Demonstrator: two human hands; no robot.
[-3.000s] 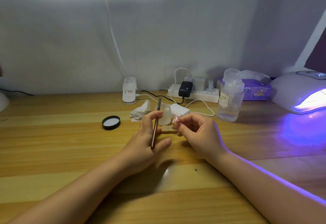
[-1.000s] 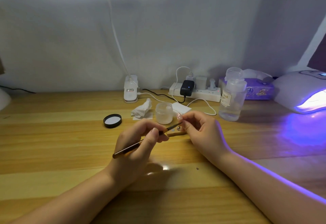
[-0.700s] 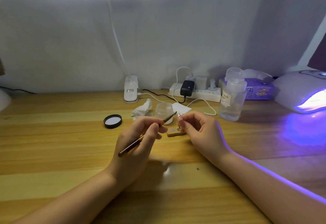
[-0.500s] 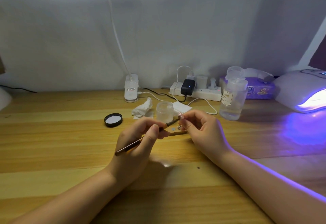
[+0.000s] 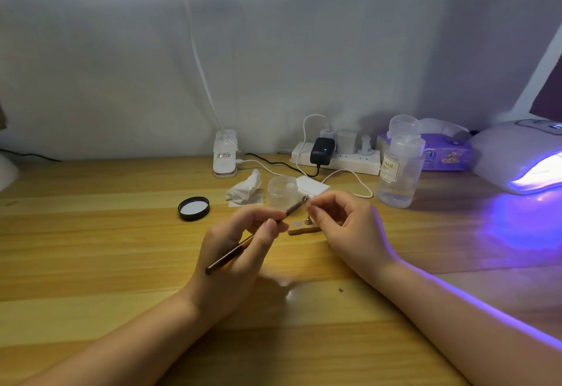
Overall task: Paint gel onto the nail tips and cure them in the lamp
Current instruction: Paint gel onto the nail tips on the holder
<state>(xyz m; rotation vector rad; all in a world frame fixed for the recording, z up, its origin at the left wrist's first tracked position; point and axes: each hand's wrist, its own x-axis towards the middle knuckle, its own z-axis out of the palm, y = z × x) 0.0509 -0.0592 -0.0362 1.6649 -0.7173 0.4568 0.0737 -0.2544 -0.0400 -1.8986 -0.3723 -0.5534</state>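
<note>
Purple glow from the curing lamp (image 5: 520, 157) spills over the tabletop (image 5: 91, 248) at far right; lamp is lit, well apart from the work. We see the left hand (image 5: 240, 251) with fingers curled round a dark brush (image 5: 258, 233), bristle end angled up and right. The right hand (image 5: 349, 230) pinches what we take to be a nail tip (image 5: 307, 201) between thumb and forefinger; the piece is too small to make out clearly. Brush end sits right at it, touching or nearly so, we cannot tell which. Below them a small wooden holder (image 5: 304, 229) lies on the tabletop. Just behind, an open clear jar (image 5: 282, 191), its black lid (image 5: 193, 208) off to the left, crumpled tissue (image 5: 244, 189) between them. A clear bottle (image 5: 398, 166) stands to the right, between the jar and the lamp.

Step in hand, as we judge it: painting gel onto the tip, curing not yet done for this one. Next move calls for a steady, light stroke across the tip without flooding the edges or smearing gel onto the pinching fingers, then carrying the tip rightwards into the lamp opening without touching the wet face.
</note>
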